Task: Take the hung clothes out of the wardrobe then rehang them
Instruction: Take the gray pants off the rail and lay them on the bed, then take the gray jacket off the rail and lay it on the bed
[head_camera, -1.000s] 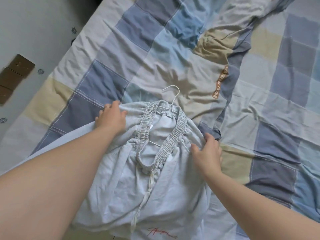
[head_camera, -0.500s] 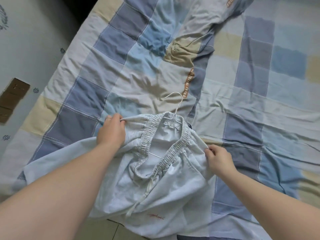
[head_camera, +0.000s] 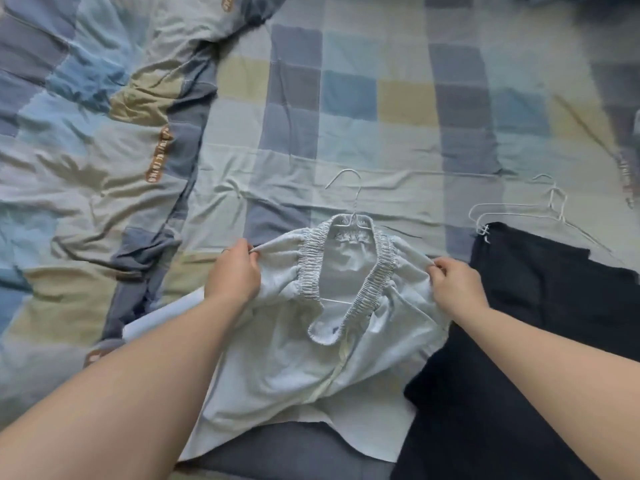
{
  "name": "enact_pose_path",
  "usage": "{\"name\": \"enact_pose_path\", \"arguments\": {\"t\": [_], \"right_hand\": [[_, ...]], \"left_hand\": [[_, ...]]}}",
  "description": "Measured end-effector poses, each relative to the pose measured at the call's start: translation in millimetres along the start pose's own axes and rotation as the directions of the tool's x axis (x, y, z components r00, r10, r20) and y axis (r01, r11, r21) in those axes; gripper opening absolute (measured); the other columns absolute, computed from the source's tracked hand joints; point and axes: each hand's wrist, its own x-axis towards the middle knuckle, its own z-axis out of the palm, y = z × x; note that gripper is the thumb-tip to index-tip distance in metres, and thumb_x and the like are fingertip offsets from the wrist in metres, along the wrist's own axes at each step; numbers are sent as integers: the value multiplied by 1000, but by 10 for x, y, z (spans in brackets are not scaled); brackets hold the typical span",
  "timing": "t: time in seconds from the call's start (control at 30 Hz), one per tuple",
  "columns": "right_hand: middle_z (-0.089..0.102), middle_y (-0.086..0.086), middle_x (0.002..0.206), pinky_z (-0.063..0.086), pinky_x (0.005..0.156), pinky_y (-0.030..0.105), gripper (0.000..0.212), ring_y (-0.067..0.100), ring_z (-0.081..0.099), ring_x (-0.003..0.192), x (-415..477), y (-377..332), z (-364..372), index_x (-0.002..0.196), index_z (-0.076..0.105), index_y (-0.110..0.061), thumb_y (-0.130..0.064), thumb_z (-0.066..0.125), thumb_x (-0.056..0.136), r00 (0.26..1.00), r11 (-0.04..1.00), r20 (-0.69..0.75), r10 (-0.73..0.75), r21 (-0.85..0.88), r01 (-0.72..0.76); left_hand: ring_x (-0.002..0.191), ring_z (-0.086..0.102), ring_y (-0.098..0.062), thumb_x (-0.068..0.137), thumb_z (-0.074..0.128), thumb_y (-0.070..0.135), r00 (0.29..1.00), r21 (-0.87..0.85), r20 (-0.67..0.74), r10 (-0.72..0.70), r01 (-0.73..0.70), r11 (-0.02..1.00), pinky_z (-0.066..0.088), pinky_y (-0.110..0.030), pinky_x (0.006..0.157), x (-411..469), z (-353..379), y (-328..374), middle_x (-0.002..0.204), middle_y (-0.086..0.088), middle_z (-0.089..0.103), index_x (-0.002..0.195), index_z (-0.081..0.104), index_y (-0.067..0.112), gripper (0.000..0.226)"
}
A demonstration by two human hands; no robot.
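Left grip [head_camera: 235,275]: fingers curled, thumb and fingertips pinching a gathered fold of the pale blue garment [head_camera: 294,368] at its outer edge. Right grip [head_camera: 457,285]: the same, closed tight on the opposite edge of the cloth. The garment is stretched between the two grips and lies on the bed [head_camera: 346,98], directly ahead of the forearms.

Between the grips: ruched elastic waistband [head_camera: 384,268], gaping in a V. A white wire hanger [head_camera: 356,206] sits inside it. The crossbar shows through the opening, and the hook pokes out beyond the waistband, away from both grips, resting on the bed. A pale drawstring [head_camera: 332,375] trails from the waistband's low point back toward the person.

Just outside the right grip: dark garment [head_camera: 536,323], flat on the bed, its edge meeting the pale one (cannot tell which lies on top). Beyond the right grip and further out: spare white hangers [head_camera: 512,205], at the dark garment's far corner.

Outside the left grip and beyond: rumpled patchwork quilt [head_camera: 86,109] in blue, grey and tan checks, heaped in folds.
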Motion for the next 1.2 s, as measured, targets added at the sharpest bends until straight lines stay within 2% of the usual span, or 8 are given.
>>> {"name": "enact_pose_path", "arguments": {"t": [0.13, 0.27, 0.4, 0.57, 0.7, 0.9, 1.07, 1.2], "right_hand": [[66, 11, 89, 52, 75, 43, 24, 35, 56, 88, 251, 324, -207, 87, 66, -11, -23, 48, 97, 999, 1000, -53, 5, -31, -7], [66, 10, 91, 51, 75, 42, 22, 33, 56, 88, 428, 230, -30, 87, 64, -15, -23, 47, 98, 999, 999, -41, 8, 43, -6], [65, 9, 120, 44, 89, 34, 27, 30, 58, 110, 615, -15, 248, 122, 62, -15, -18, 50, 98, 998, 986, 48, -34, 163, 25], [31, -1, 157, 25, 117, 39, 63, 21, 28, 145, 561, -249, 452, 153, 26, -23, -37, 52, 97, 963, 973, 247, -110, 225, 54], [22, -7, 161, 21, 116, 53, 65, 21, 17, 148, 262, -405, 385, 154, 19, -31, -47, 45, 97, 956, 986, 241, -165, 40, 160], [1, -13, 163, 8, 120, 47, 64, 17, -2, 151, -598, -956, -252, 155, 5, -37, -52, 33, 100, 936, 941, 246, -252, -164, 296], [-6, -13, 163, 5, 121, 45, 64, 18, -8, 150, -1524, -1423, -916, 155, -2, -39, -54, 27, 100, 893, 860, 245, -377, -265, 436], [-11, -13, 162, 4, 121, 45, 65, 18, -12, 150, -2157, -1782, -1386, 154, -7, -40, -57, 23, 99, 803, 743, 311, -509, -312, 592]], "left_hand": [[86, 43, -30, 104, 37, 25, 998, -25, -61, -24, 22, 999, 30, -37, 71, -39, 315, 416, 107, -18, 57, 102, 49, 9, 19], [87, 44, -30, 105, 35, 27, 986, 4, -142, -86, 87, 996, 34, -37, 74, 192, 303, 426, 109, -18, 56, 104, 48, 12, 20], [100, 53, -38, 105, 34, 28, 965, 18, -197, -175, 182, 983, 39, -41, 81, 528, 221, 288, 115, -19, 54, 106, 49, 14, 21], [125, 46, -37, 103, 41, 30, 945, -46, -133, -299, 296, 954, 36, -47, 105, 731, 158, 27, 138, -16, 46, 126, 49, 16, 28], [144, 24, -30, 101, 43, 43, 985, 15, -75, -153, 154, 988, 20, -50, 116, 366, 23, 114, 155, -8, 34, 147, 37, 22, 51], [152, -1, -24, 100, 36, 56, 997, 76, 17, 70, -71, 995, 4, -47, 121, -517, -638, 298, 166, -1, 7, 157, 14, 35, 64], [152, -11, -21, 99, 31, 61, 994, 104, -26, 108, -105, 989, -3, -47, 122, -1385, -1493, 350, 167, 3, -5, 157, 8, 39, 66], [151, -16, -21, 98, 25, 66, 994, 153, -87, 67, -53, 987, -5, -49, 122, -2177, -2133, 300, 166, 5, -10, 157, 2, 40, 69]]}}
